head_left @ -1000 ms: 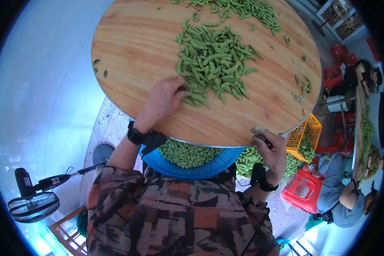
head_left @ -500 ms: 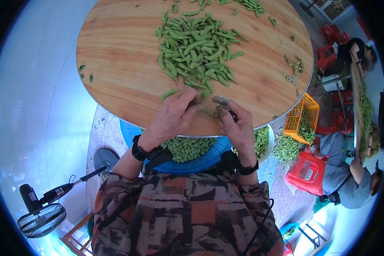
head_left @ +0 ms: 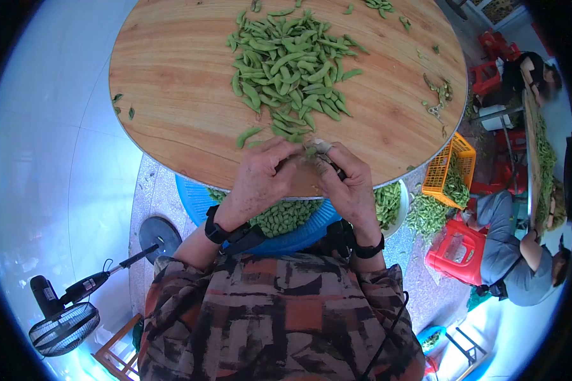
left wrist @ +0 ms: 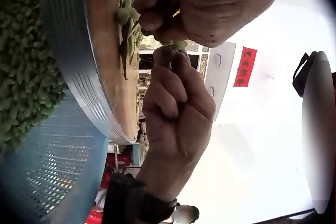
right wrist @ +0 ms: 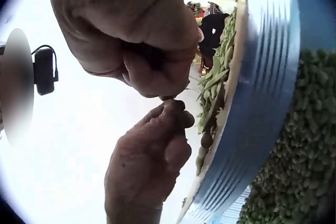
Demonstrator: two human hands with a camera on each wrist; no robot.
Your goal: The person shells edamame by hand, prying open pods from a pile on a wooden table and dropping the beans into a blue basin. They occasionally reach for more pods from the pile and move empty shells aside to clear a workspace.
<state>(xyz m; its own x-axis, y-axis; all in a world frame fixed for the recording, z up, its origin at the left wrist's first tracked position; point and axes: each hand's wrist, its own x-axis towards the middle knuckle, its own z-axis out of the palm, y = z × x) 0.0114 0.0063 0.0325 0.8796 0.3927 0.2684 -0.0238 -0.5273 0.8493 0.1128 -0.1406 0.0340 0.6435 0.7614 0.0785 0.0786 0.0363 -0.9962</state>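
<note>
Over the near edge of the round wooden table [head_left: 171,95], my left hand [head_left: 260,181] pinches a green soybean pod [head_left: 311,152], mostly hidden by the fingers. My right hand [head_left: 353,190] meets it fingertip to fingertip, curled round a small black tool [head_left: 339,171] whose working end is hidden. A pale cover [head_left: 323,146] wraps one right fingertip. In the left wrist view, a bit of the pod [left wrist: 180,44] shows between the hands. Beyond them lies a heap of soybean pods [head_left: 286,63]; a loose pod [head_left: 248,136] rests beside my left hand.
Below the table edge, a blue basket [head_left: 187,197] holds shelled green beans [head_left: 283,219]. To the right are a white basin [head_left: 400,209] of pods, a yellow crate [head_left: 435,174] and a red stool [head_left: 454,254]. A standing fan [head_left: 63,327] is at left; people sit far right.
My left hand has come from the pod heap toward the table edge with a pod. My right hand has moved left from the rim to meet it.
</note>
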